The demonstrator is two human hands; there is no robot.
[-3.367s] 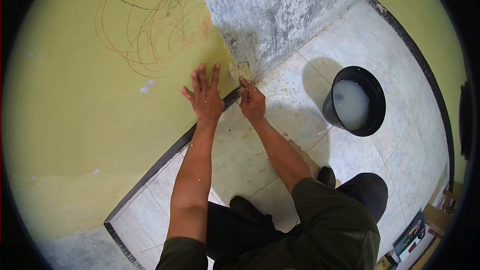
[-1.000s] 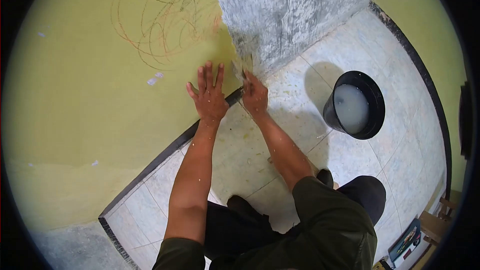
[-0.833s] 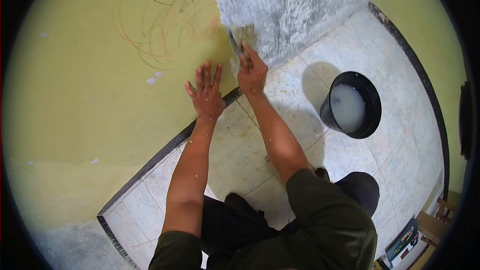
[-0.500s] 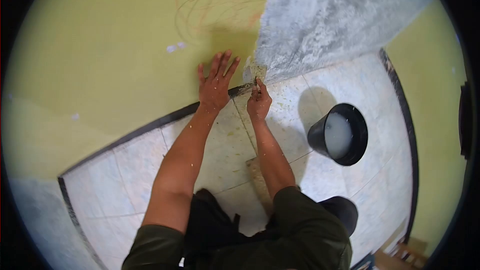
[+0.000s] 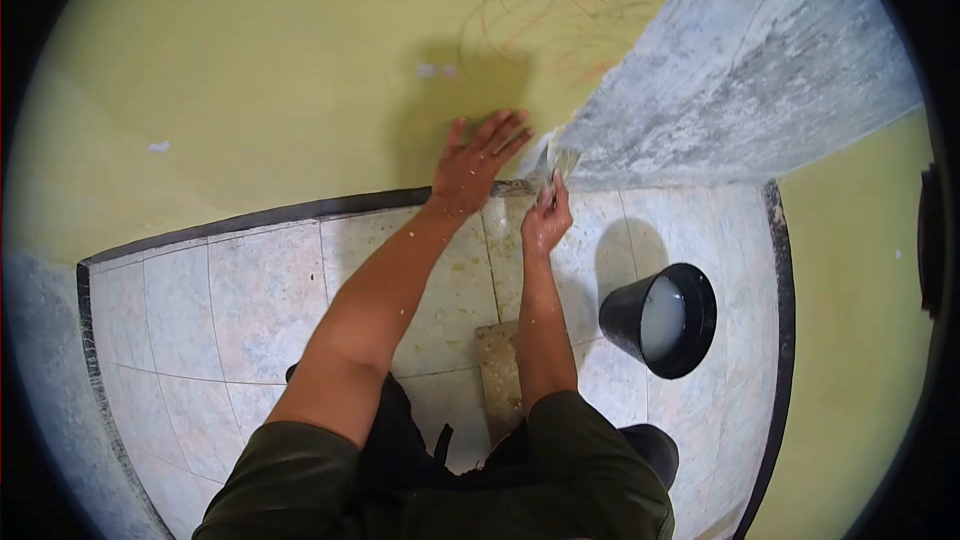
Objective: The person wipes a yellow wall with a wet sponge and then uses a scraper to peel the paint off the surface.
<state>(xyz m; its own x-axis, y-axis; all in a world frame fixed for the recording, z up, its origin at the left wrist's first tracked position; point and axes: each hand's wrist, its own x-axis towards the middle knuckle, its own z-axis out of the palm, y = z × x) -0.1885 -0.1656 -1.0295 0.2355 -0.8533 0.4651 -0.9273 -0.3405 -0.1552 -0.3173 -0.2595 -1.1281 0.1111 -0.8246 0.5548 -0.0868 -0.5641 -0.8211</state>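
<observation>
My left hand (image 5: 472,172) lies spread against the yellow-green painted wall (image 5: 300,60), just above the dark skirting (image 5: 340,204). To its right, my right hand (image 5: 547,222) is closed round a scraper (image 5: 562,158), whose blade is at the wall where the paint ends and bare grey plaster (image 5: 740,70) begins. The scraper's handle is mostly hidden by my fingers. Small light flecks stick to both forearms.
A black bucket (image 5: 622,322) with cloudy liquid (image 5: 663,320) stands on the tiled floor (image 5: 270,290) to the right. A speckled board-like piece (image 5: 497,370) lies between my knees. Paint flakes litter the floor near the wall.
The view has turned, so wall and bucket appear shifted and tilted. The scraper blade shows at a different slant. My left hand is still spread on the wall.
</observation>
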